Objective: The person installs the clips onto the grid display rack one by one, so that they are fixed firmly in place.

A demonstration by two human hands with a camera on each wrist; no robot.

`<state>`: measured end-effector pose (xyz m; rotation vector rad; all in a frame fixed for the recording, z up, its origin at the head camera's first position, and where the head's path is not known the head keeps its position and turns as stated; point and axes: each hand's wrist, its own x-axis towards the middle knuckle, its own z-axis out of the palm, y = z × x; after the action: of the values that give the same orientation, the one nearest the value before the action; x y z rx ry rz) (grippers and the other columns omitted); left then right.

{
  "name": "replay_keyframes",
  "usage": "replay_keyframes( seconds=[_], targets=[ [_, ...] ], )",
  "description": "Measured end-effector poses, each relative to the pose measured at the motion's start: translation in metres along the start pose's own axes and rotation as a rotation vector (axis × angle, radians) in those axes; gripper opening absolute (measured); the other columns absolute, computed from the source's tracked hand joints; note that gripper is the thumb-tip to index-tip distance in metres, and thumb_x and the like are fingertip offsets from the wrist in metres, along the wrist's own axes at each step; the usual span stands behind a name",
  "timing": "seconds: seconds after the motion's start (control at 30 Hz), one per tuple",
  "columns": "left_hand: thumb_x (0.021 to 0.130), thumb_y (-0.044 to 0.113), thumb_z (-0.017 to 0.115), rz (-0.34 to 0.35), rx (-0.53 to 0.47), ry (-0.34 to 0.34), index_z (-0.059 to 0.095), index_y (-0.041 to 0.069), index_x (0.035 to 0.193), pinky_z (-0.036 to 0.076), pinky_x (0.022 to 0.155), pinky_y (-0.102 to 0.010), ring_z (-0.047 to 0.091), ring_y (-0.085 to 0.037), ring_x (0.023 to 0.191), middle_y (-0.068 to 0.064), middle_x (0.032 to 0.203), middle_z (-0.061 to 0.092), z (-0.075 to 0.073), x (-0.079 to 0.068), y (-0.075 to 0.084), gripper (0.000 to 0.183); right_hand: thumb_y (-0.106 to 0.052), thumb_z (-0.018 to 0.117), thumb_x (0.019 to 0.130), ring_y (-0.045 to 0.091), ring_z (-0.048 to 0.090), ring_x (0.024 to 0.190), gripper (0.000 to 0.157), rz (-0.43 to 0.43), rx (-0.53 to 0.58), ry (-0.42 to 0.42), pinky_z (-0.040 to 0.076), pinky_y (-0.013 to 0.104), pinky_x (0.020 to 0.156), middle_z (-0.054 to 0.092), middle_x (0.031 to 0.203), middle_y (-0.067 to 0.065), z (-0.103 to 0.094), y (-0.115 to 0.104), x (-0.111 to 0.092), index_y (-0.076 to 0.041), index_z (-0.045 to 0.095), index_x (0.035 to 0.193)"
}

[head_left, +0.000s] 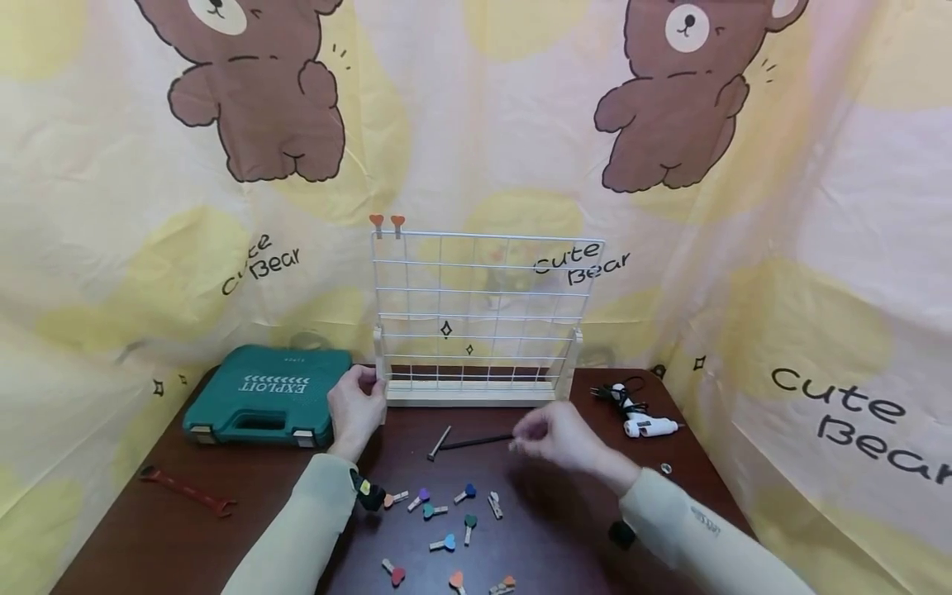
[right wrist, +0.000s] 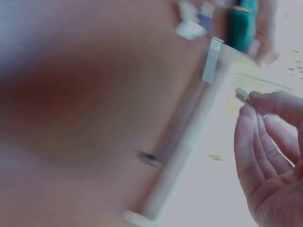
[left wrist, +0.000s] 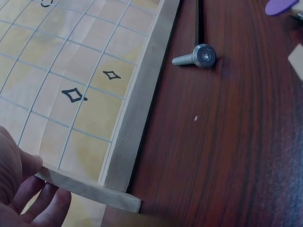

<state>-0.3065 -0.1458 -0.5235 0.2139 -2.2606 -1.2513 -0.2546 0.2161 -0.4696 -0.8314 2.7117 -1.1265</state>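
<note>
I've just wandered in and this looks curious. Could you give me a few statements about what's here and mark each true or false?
1. The left hand grips the wooden stand. True.
2. The two heart-topped clips on the top wire sit at its right end. False: seen from the head camera, they sit at its left end.
3. The right hand pinches a small clip. True: the right wrist view shows it between thumb and finger.
4. The green case stands wide open. False: it is closed.
5. A red wrench lies on the table. True.
</note>
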Motion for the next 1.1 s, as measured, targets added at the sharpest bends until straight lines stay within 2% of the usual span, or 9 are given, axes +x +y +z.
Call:
replay_keyframes(
  seconds=[0.17, 0.37, 0.47, 0.53, 0.6, 0.73, 0.87, 1.0, 1.1],
  targets=[
    [0.093, 0.013, 0.079, 0.002, 0.007, -0.006, 0.076, 0.009, 0.101, 0.052, 0.082, -0.049, 0.069, -0.03, 0.088, -0.01, 0.095, 0.076, -0.002, 0.001, -0.002, 0.01, -0.01, 0.077, 0.097, 0.008, 0.073, 0.083, 0.014, -0.132, -0.118, 0.07, 0.058, 0.027, 0.07, 0.08, 0.096, -0.001, -0.041, -0.049, 0.047, -0.01, 0.083, 0.11],
    [0.093, 0.013, 0.079, 0.008, 0.013, -0.007, 0.075, 0.009, 0.101, 0.052, 0.083, -0.049, 0.07, -0.03, 0.09, -0.01, 0.096, 0.076, -0.001, 0.003, -0.002, 0.009, -0.007, 0.072, 0.099, 0.016, 0.074, 0.084, 0.018, -0.279, -0.212, 0.125, 0.06, 0.027, 0.073, 0.08, 0.099, 0.004, -0.087, -0.126, 0.117, -0.005, 0.079, 0.116],
    [0.093, 0.014, 0.079, 0.007, 0.006, -0.012, 0.075, 0.01, 0.101, 0.052, 0.084, -0.05, 0.07, -0.03, 0.091, -0.009, 0.097, 0.077, -0.001, 0.004, -0.001, 0.009, -0.01, 0.071, 0.101, 0.016, 0.074, 0.088, 0.019, -0.288, -0.25, 0.179, 0.059, 0.028, 0.078, 0.08, 0.102, 0.004, -0.107, -0.165, 0.147, -0.006, 0.079, 0.118],
    [0.094, 0.015, 0.078, 0.004, 0.007, -0.015, 0.075, 0.01, 0.101, 0.051, 0.085, -0.05, 0.07, -0.03, 0.091, -0.009, 0.097, 0.077, 0.0, 0.004, -0.001, 0.009, -0.012, 0.07, 0.103, 0.016, 0.071, 0.091, 0.02, -0.269, -0.246, 0.191, 0.058, 0.029, 0.081, 0.078, 0.104, 0.003, -0.116, -0.187, 0.164, -0.006, 0.078, 0.12],
    [0.094, 0.014, 0.079, 0.002, 0.004, -0.015, 0.075, 0.01, 0.101, 0.051, 0.086, -0.051, 0.069, -0.03, 0.092, -0.01, 0.097, 0.076, 0.0, 0.005, -0.001, 0.009, -0.011, 0.07, 0.103, 0.017, 0.071, 0.092, 0.02, -0.29, -0.234, 0.215, 0.057, 0.03, 0.081, 0.077, 0.104, 0.006, -0.122, -0.205, 0.18, -0.005, 0.079, 0.119],
    [0.094, 0.014, 0.079, -0.001, 0.003, -0.013, 0.075, 0.01, 0.101, 0.051, 0.087, -0.051, 0.069, -0.031, 0.093, -0.01, 0.097, 0.076, 0.001, 0.006, -0.001, 0.009, -0.012, 0.071, 0.102, 0.016, 0.069, 0.089, 0.017, -0.322, -0.308, 0.284, 0.054, 0.029, 0.082, 0.076, 0.099, 0.004, -0.127, -0.226, 0.207, -0.006, 0.082, 0.113],
    [0.093, 0.013, 0.08, -0.004, 0.001, -0.015, 0.076, 0.01, 0.101, 0.051, 0.087, -0.051, 0.069, -0.031, 0.093, -0.009, 0.097, 0.077, 0.001, 0.006, -0.001, 0.009, -0.016, 0.072, 0.101, 0.015, 0.069, 0.093, 0.015, -0.252, -0.36, 0.327, 0.054, 0.026, 0.083, 0.077, 0.099, 0.001, -0.128, -0.234, 0.221, -0.011, 0.085, 0.109],
    [0.093, 0.013, 0.08, -0.004, -0.002, -0.017, 0.076, 0.011, 0.101, 0.051, 0.087, -0.05, 0.07, -0.03, 0.093, -0.008, 0.097, 0.077, 0.001, 0.005, -0.002, 0.009, -0.016, 0.073, 0.101, 0.014, 0.071, 0.096, 0.014, -0.183, -0.35, 0.303, 0.055, 0.025, 0.083, 0.079, 0.102, 0.001, -0.128, -0.235, 0.23, -0.012, 0.086, 0.106],
    [0.092, 0.012, 0.08, -0.003, -0.005, -0.013, 0.076, 0.011, 0.101, 0.051, 0.086, -0.051, 0.07, -0.03, 0.093, -0.008, 0.097, 0.077, 0.0, 0.003, -0.003, 0.009, -0.014, 0.072, 0.101, 0.012, 0.072, 0.096, 0.015, -0.154, -0.325, 0.247, 0.056, 0.024, 0.081, 0.08, 0.105, 0.002, -0.126, -0.234, 0.235, -0.011, 0.085, 0.107]
  ],
)
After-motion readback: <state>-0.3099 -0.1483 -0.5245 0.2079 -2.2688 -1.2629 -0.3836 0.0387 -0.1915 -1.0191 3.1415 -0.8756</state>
